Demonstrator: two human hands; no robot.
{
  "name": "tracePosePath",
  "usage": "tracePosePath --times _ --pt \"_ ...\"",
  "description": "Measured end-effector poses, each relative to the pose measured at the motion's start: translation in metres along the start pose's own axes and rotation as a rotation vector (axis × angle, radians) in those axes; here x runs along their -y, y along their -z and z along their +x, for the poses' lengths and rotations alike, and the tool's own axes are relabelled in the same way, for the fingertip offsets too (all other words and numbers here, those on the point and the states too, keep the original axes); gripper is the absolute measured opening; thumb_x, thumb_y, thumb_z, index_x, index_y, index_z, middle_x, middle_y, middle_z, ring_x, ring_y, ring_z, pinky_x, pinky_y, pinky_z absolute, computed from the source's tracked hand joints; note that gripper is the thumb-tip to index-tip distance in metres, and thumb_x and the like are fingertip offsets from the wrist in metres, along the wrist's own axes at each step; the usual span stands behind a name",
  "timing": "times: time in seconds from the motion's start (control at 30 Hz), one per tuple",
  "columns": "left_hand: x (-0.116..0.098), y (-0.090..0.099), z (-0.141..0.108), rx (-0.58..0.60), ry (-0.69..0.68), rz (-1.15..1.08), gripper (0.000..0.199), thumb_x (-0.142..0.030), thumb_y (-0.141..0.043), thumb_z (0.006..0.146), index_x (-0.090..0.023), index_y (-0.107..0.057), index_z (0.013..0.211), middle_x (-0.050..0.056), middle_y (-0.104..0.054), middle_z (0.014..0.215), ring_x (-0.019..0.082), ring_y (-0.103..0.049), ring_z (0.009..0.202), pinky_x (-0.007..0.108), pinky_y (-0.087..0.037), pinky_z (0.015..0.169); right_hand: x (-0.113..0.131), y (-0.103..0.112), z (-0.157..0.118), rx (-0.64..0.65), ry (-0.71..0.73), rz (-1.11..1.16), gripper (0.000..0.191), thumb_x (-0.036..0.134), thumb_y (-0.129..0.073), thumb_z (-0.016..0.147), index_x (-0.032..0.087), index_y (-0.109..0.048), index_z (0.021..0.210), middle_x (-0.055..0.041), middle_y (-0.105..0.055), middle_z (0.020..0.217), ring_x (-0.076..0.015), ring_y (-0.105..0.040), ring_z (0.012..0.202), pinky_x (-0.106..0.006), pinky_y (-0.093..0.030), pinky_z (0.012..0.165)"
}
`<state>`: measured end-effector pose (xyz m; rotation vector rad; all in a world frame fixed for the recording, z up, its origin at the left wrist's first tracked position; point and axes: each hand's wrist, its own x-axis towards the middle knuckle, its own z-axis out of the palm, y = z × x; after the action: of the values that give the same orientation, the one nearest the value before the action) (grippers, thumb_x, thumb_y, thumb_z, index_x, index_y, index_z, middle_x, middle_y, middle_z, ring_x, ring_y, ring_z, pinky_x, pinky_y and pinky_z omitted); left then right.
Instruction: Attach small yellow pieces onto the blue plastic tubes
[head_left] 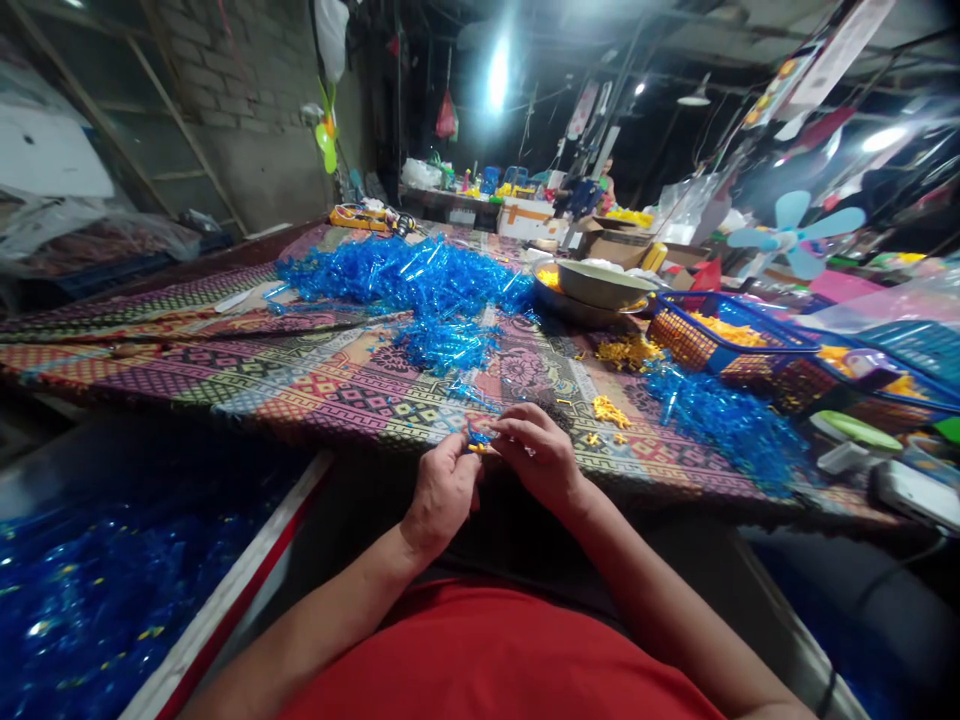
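Note:
Just in front of the table's near edge, my left hand (442, 490) is closed in a pinch on a small blue and yellow plastic piece (478, 442). My right hand (541, 452) meets it from the other side, fingers curled and fingertips at the blue part. The piece is too small to name more exactly. Beyond my hands a large heap of clear blue plastic pieces (405, 275) covers the table's middle, with a smaller pile (446, 343) nearer me. Small yellow pieces (609, 410) lie loose right of my right hand.
Patterned cloth (315, 390) covers the table. Rightward are stacked metal bowls (604, 287), a blue basket of yellow pieces (731, 335), another blue pile (720, 425) and a fan (795, 235). Below left, a white-rimmed bin (232, 590) holds blue pieces with yellow bits.

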<state>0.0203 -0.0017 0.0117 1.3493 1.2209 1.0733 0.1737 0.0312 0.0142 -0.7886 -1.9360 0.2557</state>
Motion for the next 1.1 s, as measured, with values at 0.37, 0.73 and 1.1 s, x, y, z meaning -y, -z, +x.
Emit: tracePosePath --times 0.37,0.73,1.1 --pt "0.0004 -0.0041 -0.0009 -0.009 -0.034 0.022 0.013 -0.020 -0.041 0.078 -0.019 -0.051 0.070 -0.005 -0.048 0.042 0.009 -0.043 0.034 0.019 -0.033 0.039 -0.0013 0.0005 0.0012 0.110 0.105 -0.135 0.015 0.014 -0.053 0.084 0.019 -0.064 0.093 -0.0065 -0.055 0.085 -0.0127 -0.057 0.072 -0.023 -0.049 0.059" --pt "0.0034 -0.0087 0.0029 0.012 -0.055 -0.169 0.016 -0.029 -0.046 0.082 -0.018 -0.055 0.088 -0.005 -0.054 0.053 0.009 -0.050 0.043 0.018 -0.041 0.041 0.0041 -0.0003 -0.0054 0.100 0.203 -0.251 0.017 0.011 -0.049 0.084 0.017 -0.060 0.096 -0.0085 -0.061 0.082 -0.0142 -0.059 0.071 -0.024 -0.049 0.058" --pt "0.0068 -0.0081 0.0049 0.181 0.024 -0.669 0.032 -0.037 -0.052 0.082 -0.014 -0.053 0.103 -0.003 -0.055 0.054 0.008 -0.046 0.038 0.018 -0.030 0.034 0.0086 -0.0032 -0.0028 0.097 0.222 -0.300 0.015 0.013 -0.047 0.085 0.017 -0.058 0.094 -0.0046 -0.057 0.071 -0.0112 -0.052 0.057 -0.021 -0.043 0.050"
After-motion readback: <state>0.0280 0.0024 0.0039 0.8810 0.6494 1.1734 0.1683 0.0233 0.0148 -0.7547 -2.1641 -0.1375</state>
